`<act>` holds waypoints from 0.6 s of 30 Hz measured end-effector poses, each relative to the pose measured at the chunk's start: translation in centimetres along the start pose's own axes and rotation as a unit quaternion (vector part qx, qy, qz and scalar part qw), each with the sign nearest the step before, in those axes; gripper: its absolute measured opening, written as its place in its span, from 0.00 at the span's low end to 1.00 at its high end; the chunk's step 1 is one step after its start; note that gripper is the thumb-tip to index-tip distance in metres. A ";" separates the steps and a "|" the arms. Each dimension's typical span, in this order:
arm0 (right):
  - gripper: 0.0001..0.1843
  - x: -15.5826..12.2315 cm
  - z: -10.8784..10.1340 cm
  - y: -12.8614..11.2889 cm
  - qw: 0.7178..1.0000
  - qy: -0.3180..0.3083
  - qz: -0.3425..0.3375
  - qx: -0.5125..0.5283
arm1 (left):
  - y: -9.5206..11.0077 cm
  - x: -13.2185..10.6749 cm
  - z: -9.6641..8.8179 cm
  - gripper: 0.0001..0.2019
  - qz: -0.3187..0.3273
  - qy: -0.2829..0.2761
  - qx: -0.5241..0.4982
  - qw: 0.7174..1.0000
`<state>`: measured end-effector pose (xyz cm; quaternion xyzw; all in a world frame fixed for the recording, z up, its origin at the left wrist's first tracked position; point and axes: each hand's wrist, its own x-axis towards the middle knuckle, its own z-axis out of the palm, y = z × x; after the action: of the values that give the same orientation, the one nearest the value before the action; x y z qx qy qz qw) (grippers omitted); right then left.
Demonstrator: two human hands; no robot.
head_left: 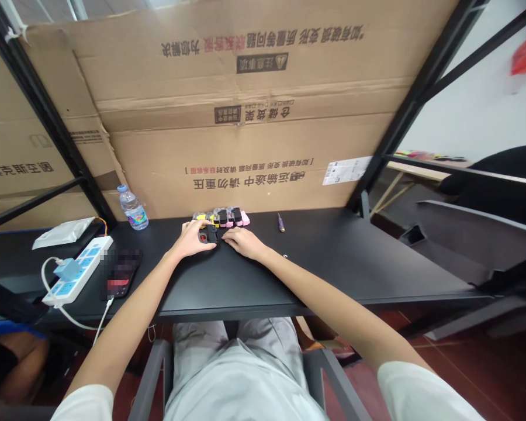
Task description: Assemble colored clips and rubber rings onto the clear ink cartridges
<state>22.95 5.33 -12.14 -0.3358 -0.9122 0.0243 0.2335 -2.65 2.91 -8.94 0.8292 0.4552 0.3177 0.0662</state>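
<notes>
On the black desk (315, 263), the left hand (193, 240) curls around a small black plastic part (212, 235), seemingly grasping it. The open right hand (244, 242) lies just beside it, below a row of pink-and-black pieces (228, 218).

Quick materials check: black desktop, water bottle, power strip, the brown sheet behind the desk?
Desktop: probably laminated board, matte black, with a smooth, even surface.
Water bottle: thin clear plastic, likely PET, see-through with a ridged wall.
Power strip: white moulded plastic, by its smooth, uniform casing.
Brown sheet: cardboard, unfinished, with creased folds and printed lettering.
</notes>
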 end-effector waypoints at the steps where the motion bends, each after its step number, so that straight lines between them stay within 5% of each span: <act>1: 0.14 0.0 -0.2 0.0 1.000 -0.001 0.000 -0.009 | 0.0 0.0 0.0 0.32 -0.001 0.001 -0.003 1.000; 9: 0.13 -0.2 -0.7 -0.3 0.999 -0.005 0.020 -0.034 | 0.2 0.0 0.1 0.33 0.019 -0.017 -0.007 1.000; 13: 0.14 0.0 0.2 0.1 0.991 0.041 0.072 0.102 | 0.3 0.0 0.1 0.35 0.030 -0.028 0.003 0.999; 15: 0.12 0.4 0.8 0.2 0.954 0.083 0.142 0.252 | 0.3 -0.1 0.1 0.35 0.041 -0.031 0.004 0.999; 18: 0.09 0.8 1.4 0.2 0.856 0.126 0.226 0.448 | 0.5 -0.2 0.1 0.35 0.058 -0.038 -0.002 0.998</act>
<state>21.88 6.17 -13.09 -0.3915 -0.6646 0.4400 0.4598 -2.30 2.51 -8.95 0.8656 0.4028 0.2898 0.0668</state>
